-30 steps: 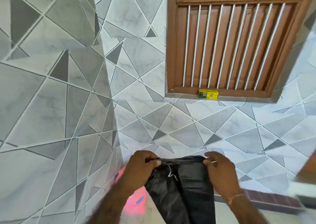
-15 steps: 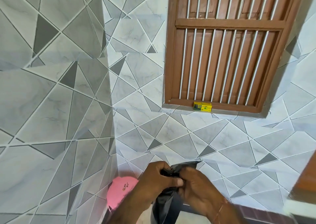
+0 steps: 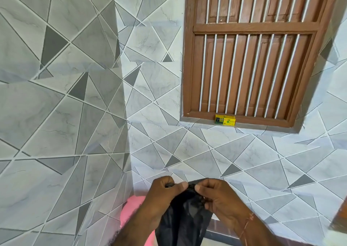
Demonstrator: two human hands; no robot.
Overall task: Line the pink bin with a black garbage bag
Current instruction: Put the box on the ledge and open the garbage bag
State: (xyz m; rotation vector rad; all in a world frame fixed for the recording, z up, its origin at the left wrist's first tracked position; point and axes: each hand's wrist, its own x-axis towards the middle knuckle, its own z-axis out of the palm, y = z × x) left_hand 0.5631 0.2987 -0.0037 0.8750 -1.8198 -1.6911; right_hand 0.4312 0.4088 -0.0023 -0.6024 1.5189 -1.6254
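Head view, looking down past a grey triangle-patterned tiled wall, shows me both hands working at the top edge of a thin black plastic garbage bag [image 3: 185,221]. My left hand [image 3: 161,197] pinches the bag's upper edge between thumb and fingers [image 3: 181,185], and my right hand [image 3: 221,200] pinches the same edge right beside it, fingertips nearly touching the left thumb. The bag hangs limp below both hands, its mouth pressed flat and not yet opened, as far as I can tell.

Only a curved piece of the round pink plastic bin [image 3: 131,210] shows, just left of the bag and partly behind my left forearm; I cannot see its rim or inside.

By my reckoning the job is at an early stage: the bag is in hand but unopened and outside the bin. Separating the layers, lowering it in and folding the edge over the rim are all left.
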